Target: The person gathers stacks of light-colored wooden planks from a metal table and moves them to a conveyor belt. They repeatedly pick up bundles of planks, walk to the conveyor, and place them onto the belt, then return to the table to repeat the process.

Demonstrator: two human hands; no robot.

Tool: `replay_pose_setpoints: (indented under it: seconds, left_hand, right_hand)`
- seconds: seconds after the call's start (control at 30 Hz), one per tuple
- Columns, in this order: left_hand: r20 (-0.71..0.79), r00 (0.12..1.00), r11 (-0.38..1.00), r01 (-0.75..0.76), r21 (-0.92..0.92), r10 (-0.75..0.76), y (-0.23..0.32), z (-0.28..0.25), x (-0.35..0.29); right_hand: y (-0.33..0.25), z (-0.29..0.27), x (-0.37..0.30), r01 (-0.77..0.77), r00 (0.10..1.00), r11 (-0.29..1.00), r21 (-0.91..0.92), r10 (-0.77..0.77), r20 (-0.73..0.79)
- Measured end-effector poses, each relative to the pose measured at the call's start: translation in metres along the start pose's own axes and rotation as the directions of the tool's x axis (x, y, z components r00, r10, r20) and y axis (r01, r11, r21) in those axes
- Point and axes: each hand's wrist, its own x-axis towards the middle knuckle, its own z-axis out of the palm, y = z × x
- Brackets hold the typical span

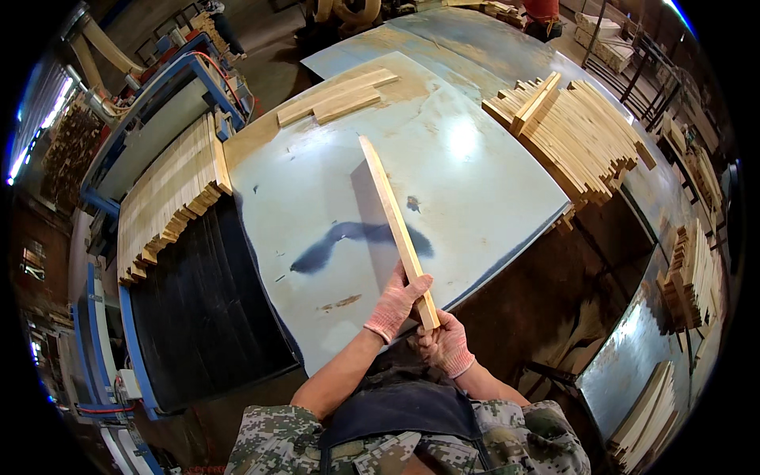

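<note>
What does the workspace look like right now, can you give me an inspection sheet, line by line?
Surface: pale blue-grey sheet table, worn, with a dark smear near the middle.
Job's things: one long wooden slat held on edge, slanting away over the table.
Clutter: two short boards at the far edge; a fanned stack of slats at right; another stack at left.
Grippers: left hand and right hand, both in knit gloves, grip the slat's near end.
Cables: a red one on the blue machine at left.
Surroundings: workshop with more slat piles at right.
</note>
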Motion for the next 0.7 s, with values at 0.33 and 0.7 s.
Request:
replay_pose_setpoints:
  seconds: [0.33, 0.7]
  left_hand:
    - [-0.112, 0.975, 0.981, -0.184, 0.056, 0.190, -0.001, -0.070, -0.044]
    - [-0.243, 0.873, 0.823, -0.257, 0.507, 0.422, 0.033, -0.244, -0.055]
  right_hand:
    - [0.047, -0.028, -0.002, 0.003, 1.000, 0.895, -0.447, 0.010, 0.026]
    - [0.113, -0.089, -0.047, 0.235, 0.951, 0.938, -0.255, -0.276, -0.137]
